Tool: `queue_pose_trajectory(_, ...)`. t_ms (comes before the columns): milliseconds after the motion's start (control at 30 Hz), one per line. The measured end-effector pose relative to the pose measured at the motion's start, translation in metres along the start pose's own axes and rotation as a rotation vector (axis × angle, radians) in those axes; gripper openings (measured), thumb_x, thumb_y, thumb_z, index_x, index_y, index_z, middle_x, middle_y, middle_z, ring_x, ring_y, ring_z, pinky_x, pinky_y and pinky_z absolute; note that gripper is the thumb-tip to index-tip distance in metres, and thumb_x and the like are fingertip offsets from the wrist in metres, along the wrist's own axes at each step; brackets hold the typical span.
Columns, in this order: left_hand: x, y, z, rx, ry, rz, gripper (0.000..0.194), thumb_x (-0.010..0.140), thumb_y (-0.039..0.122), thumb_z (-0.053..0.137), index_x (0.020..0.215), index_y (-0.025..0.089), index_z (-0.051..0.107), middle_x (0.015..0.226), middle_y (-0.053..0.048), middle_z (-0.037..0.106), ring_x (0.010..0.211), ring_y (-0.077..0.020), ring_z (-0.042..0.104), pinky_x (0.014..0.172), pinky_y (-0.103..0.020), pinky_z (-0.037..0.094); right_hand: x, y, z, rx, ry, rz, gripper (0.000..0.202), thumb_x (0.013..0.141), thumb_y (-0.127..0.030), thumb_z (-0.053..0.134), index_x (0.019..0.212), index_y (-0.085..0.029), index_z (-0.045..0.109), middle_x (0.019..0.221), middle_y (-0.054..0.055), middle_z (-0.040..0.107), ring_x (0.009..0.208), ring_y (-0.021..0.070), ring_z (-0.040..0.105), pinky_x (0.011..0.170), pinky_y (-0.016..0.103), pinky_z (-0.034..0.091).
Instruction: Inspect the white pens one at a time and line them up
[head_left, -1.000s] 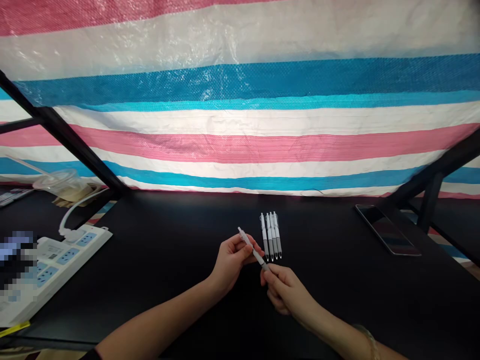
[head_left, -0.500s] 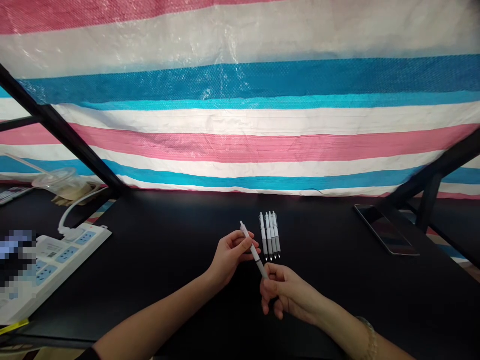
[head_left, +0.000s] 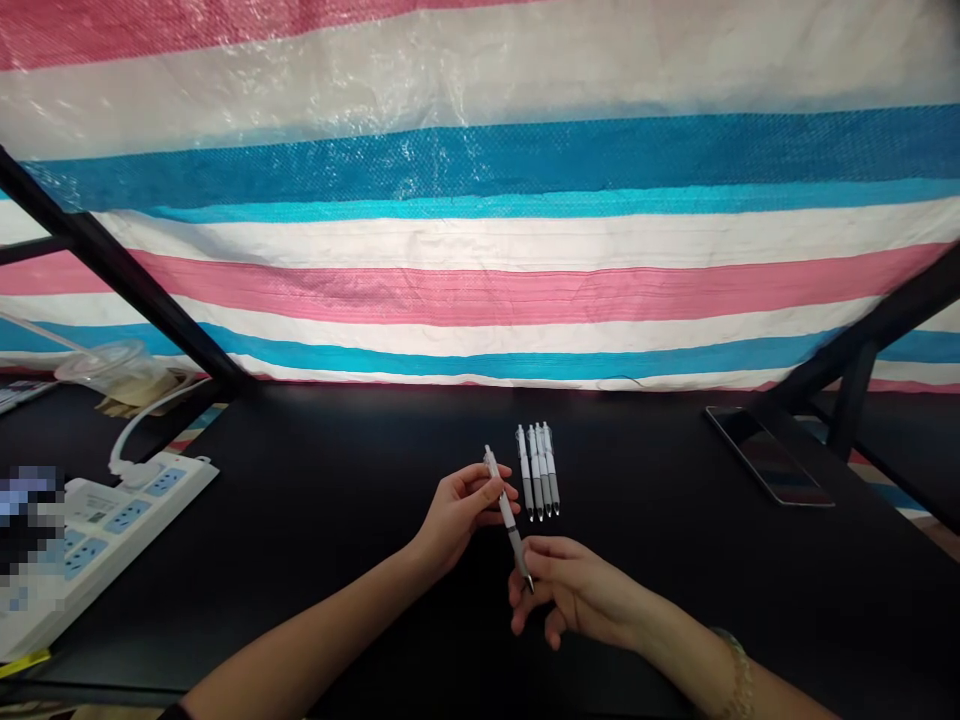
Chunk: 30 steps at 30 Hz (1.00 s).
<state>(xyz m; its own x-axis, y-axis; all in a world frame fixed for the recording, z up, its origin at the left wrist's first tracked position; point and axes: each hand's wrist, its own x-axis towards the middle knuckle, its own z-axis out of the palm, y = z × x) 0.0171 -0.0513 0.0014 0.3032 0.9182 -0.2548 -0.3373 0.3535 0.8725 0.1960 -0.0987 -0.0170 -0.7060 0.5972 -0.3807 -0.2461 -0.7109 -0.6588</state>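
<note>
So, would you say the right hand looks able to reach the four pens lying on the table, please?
Probably yes: the four pens lie close beyond the right hand, with nothing visible in between, though it is at the held pen.

Left forearm [head_left: 322, 625] angles in from lower left, right forearm [head_left: 690, 640] from lower right, both bare. Left hand [head_left: 465, 510] is farther out, thumb pressed in a pinch, other fingers [head_left: 511, 492] bent and slightly spread behind it. Right hand [head_left: 577, 585] sits nearer the body, thumb toward the left hand, lower fingers loosely curled, grip unclear. Hands close together, not touching.
</note>
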Motion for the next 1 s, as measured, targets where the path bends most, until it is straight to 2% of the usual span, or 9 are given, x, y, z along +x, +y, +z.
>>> queue_pose_trajectory(100, 0.0000, 0.0017, 0.0004, 0.001, 0.003, -0.001, 0.029, 0.074, 0.031, 0.075, 0.095, 0.013, 0.069, 0.078, -0.006, 0.069, 0.070, -0.0165, 0.067, 0.064, -0.025, 0.053, -0.0003, -0.0009, 0.0001, 0.016, 0.003, 0.022, 0.034, 0.081, -0.042, 0.065, 0.097, -0.013, 0.053, 0.090, 0.008, 0.064, 0.077, 0.0221, 0.070, 0.043, 0.018, 0.048)
queue_pose_trajectory(267, -0.0002, 0.0034, 0.0016, 0.009, -0.001, -0.016, 0.031, 0.072, 0.032, 0.077, 0.095, 0.012, 0.069, 0.077, -0.007, 0.069, 0.069, -0.0164, 0.067, 0.063, -0.025, 0.053, 0.0001, -0.0019, 0.0006, -0.005, 0.004, 0.006, 0.035, 0.078, -0.039, 0.070, 0.094, -0.013, 0.053, 0.088, 0.007, 0.064, 0.075, 0.0215, 0.070, 0.043, 0.017, 0.048)
queue_pose_trajectory(367, -0.0002, 0.0034, 0.0018, 0.008, 0.003, -0.021, 0.032, 0.072, 0.032, 0.077, 0.095, 0.012, 0.069, 0.077, -0.007, 0.069, 0.068, -0.0168, 0.067, 0.063, -0.026, 0.053, -0.0003, -0.0018, 0.0004, -0.008, -0.007, 0.032, 0.035, 0.082, -0.042, 0.064, 0.097, -0.012, 0.053, 0.089, 0.009, 0.065, 0.075, 0.0215, 0.070, 0.043, 0.017, 0.047)
queue_pose_trajectory(433, -0.0002, 0.0033, 0.0013, 0.017, 0.001, -0.025, 0.032, 0.073, 0.032, 0.076, 0.096, 0.012, 0.069, 0.078, -0.007, 0.069, 0.069, -0.0170, 0.067, 0.064, -0.026, 0.053, -0.0011, -0.0017, 0.0001, -0.011, -0.014, 0.017, 0.031, 0.082, -0.038, 0.065, 0.094, -0.012, 0.053, 0.087, 0.008, 0.065, 0.075, 0.0215, 0.071, 0.043, 0.017, 0.048)
queue_pose_trajectory(567, 0.0000, 0.0028, 0.0004, 0.030, -0.006, -0.015, 0.031, 0.075, 0.032, 0.075, 0.098, 0.012, 0.068, 0.079, -0.007, 0.069, 0.071, -0.0167, 0.067, 0.064, -0.025, 0.053, -0.0019, -0.0009, -0.0002, 0.010, -0.043, 0.039, 0.035, 0.086, -0.040, 0.060, 0.106, -0.013, 0.051, 0.096, 0.012, 0.066, 0.078, 0.0235, 0.072, 0.044, 0.018, 0.049)
queue_pose_trajectory(667, 0.0000, 0.0024, 0.0009, 0.033, -0.006, -0.014, 0.032, 0.075, 0.032, 0.075, 0.098, 0.012, 0.068, 0.079, -0.007, 0.069, 0.070, -0.0165, 0.066, 0.063, -0.025, 0.053, 0.0000, 0.0015, -0.0015, -0.026, -0.067, 0.083, 0.035, 0.085, -0.043, 0.059, 0.096, -0.010, 0.054, 0.081, 0.010, 0.067, 0.067, 0.0209, 0.071, 0.040, 0.016, 0.046)
queue_pose_trajectory(767, -0.0007, 0.0022, 0.0024, 0.031, -0.002, -0.020, 0.032, 0.074, 0.032, 0.076, 0.097, 0.012, 0.068, 0.078, -0.007, 0.069, 0.068, -0.0164, 0.066, 0.061, -0.024, 0.053, 0.0028, 0.0044, -0.0033, -0.067, -0.038, 0.088, 0.032, 0.078, -0.038, 0.068, 0.085, -0.014, 0.049, 0.063, 0.002, 0.064, 0.051, 0.0161, 0.067, 0.034, 0.013, 0.039)
queue_pose_trajectory(900, -0.0016, 0.0027, 0.0040, 0.003, 0.021, -0.022, 0.033, 0.070, 0.033, 0.079, 0.094, 0.012, 0.069, 0.077, -0.007, 0.069, 0.068, -0.0171, 0.067, 0.061, -0.025, 0.053, 0.0049, 0.0053, -0.0022, -0.077, 0.021, 0.084, 0.035, 0.071, -0.036, 0.072, 0.077, -0.018, 0.043, 0.055, 0.000, 0.063, 0.039, 0.0129, 0.060, 0.029, 0.012, 0.032)
queue_pose_trajectory(1000, -0.0014, 0.0033, 0.0041, -0.003, 0.024, -0.014, 0.034, 0.070, 0.033, 0.079, 0.094, 0.012, 0.069, 0.076, -0.007, 0.070, 0.068, -0.0175, 0.067, 0.060, -0.024, 0.053, 0.0048, 0.0039, 0.0007, -0.079, 0.041, 0.074, 0.036, 0.068, -0.034, 0.074, 0.076, -0.017, 0.044, 0.053, -0.001, 0.062, 0.037, 0.0116, 0.058, 0.030, 0.012, 0.033)
